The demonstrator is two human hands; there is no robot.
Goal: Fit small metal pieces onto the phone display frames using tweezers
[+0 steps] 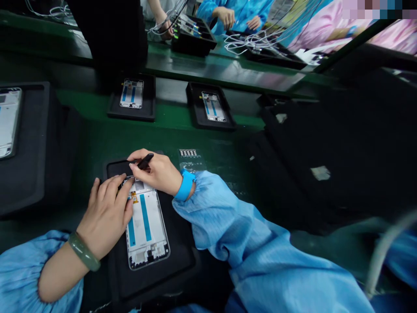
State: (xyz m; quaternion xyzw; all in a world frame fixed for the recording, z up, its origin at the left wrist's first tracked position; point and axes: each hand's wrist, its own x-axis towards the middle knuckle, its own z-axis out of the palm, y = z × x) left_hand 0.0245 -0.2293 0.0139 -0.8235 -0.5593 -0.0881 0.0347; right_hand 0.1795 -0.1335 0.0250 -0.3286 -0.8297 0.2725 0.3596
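1. The person's left hand (106,215) is lying curled over the upper left of a smartphone frame (146,221), its fingertips (123,179) pressing along the frame's top edge. It is only partly closed, and I cannot tell whether it is actually gripping the frame. A green jade bangle (84,251) is circling the wrist.

2. The right hand (156,171) is closed in a pen-like pinch on a black pen-shaped tool (145,161), with the tool's tip hidden behind the fingers just above the frame. A blue wrist strap (185,184) is wrapping that wrist.

3. The smartphone frame is lying flat on a black rubber mat (182,265), with blue strips and a small orange-yellow part (134,197) showing on its face.

4. A clear sheet of small parts (188,152) is lying on the green workbench (224,143), just beyond the right hand.

5. Two more frames are sitting on black trays (132,93) (213,106) farther along the bench, and another is lying at the far left (8,121).

6. Across the bench, a co-worker's hands (224,17) are working in blue sleeves, near white cables (250,41) and a black parts tray (192,41).
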